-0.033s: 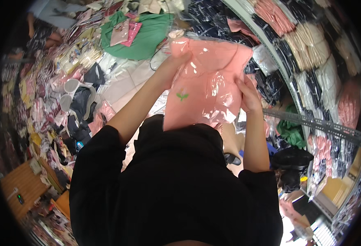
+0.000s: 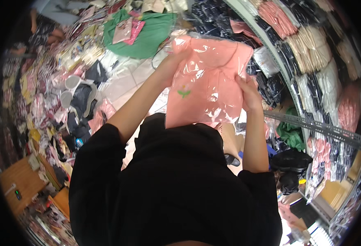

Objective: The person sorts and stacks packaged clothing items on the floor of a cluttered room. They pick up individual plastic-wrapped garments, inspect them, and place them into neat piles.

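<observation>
In front of my body I hold a folded pink garment [image 2: 207,88] in a clear, shiny plastic bag. A collar-like seam curves across its upper part, and a small flower with green leaves sits at its left side. My left hand [image 2: 177,65] is closed on the bag's upper left edge, its fingertips partly hidden by the bag. My right hand [image 2: 249,93] pinches the right edge, thumb on the front and the other fingers mostly behind. The lower edge of the bag reaches down to my black shirt.
Heaps of bagged clothes [image 2: 37,106] cover the left side. Farther off, pink packets [image 2: 134,33] lie on a green cloth [image 2: 147,45]. Metal shelving [image 2: 320,127] with stacked bagged garments [image 2: 309,49] stands at the right. Another person's arm and leg [image 2: 55,36] show at the far left.
The bagged garment has tilted slightly in my hands, and the glare on its plastic has shifted. Both hands keep their grip.
</observation>
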`<state>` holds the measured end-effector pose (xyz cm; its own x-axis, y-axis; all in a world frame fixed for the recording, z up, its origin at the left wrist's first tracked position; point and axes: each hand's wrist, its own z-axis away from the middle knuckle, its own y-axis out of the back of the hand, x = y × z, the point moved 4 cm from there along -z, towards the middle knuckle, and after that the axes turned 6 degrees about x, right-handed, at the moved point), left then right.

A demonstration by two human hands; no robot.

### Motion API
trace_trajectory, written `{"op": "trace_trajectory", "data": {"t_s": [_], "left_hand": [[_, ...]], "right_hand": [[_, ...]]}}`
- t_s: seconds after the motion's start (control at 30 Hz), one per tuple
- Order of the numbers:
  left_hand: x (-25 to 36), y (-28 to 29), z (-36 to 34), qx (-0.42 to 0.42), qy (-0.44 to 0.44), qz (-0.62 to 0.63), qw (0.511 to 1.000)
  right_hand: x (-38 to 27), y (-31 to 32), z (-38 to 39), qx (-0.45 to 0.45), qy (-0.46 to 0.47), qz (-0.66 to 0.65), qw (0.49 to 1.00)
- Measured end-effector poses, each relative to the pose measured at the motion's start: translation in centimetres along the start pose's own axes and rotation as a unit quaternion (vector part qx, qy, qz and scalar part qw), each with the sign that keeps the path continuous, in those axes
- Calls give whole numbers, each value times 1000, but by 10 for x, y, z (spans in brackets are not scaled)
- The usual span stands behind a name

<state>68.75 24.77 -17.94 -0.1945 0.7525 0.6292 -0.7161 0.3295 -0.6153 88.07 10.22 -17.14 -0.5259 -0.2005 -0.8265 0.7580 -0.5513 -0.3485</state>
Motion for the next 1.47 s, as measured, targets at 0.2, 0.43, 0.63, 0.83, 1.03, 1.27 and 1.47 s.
{"op": "trace_trajectory", "data": {"t_s": [0.2, 0.43, 0.63, 0.83, 1.03, 1.27, 1.47], "left_hand": [[14, 15, 33, 17, -29, 68, 997], [20, 21, 43, -3, -58, 74, 996], [25, 21, 44, -7, -82, 94, 992], [28, 17, 51, 31, -107, 61, 992], [27, 23, 44, 17, -96, -43, 994], [15, 36, 17, 86, -133, -178, 971], [-9, 41, -42, -214, -155, 183, 947]], "right_hand": [[-2, -30, 16, -40, 4, -6, 999], [-6, -40, 25, -61, -5, -24, 998], [-5, -39, 23, -25, -24, -47, 998], [-6, -43, 34, -34, -10, -59, 998], [-10, -39, 36, -30, -6, -70, 997], [-23, -39, 14, 3, 18, -10, 1000], [-45, -153, 129, -234, 190, 287, 909]]}}
